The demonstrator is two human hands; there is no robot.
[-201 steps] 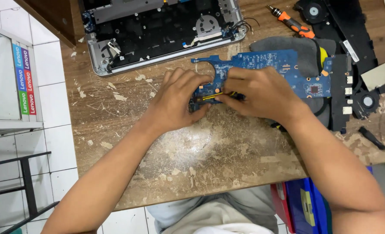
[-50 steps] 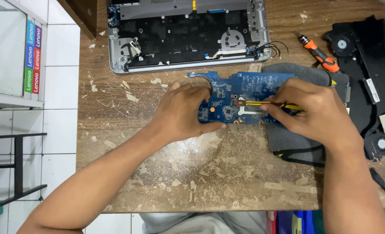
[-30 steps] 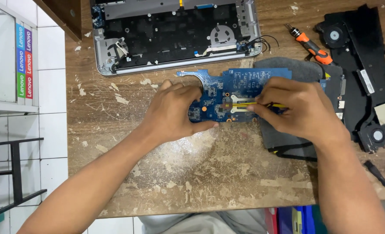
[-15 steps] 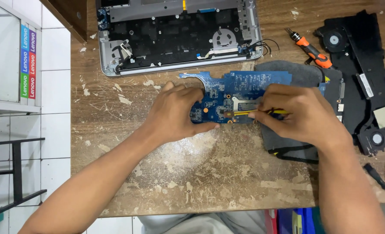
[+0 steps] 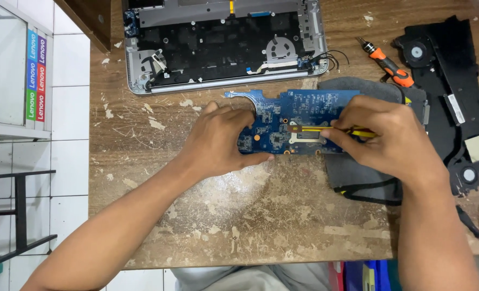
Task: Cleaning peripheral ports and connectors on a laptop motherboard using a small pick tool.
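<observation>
A blue circuit board is laid flat on the worn wooden table, just in front of the opened laptop chassis. The board's left end is pressed down by the left hand, fingers spread and curled over its edge. A thin yellow tool is pinched in the right hand — its tip is set on the metal frame at the board's middle. Right of the board, a grey cloth is seen under the right hand; beyond it — an orange-handled screwdriver and a black fan assembly.
</observation>
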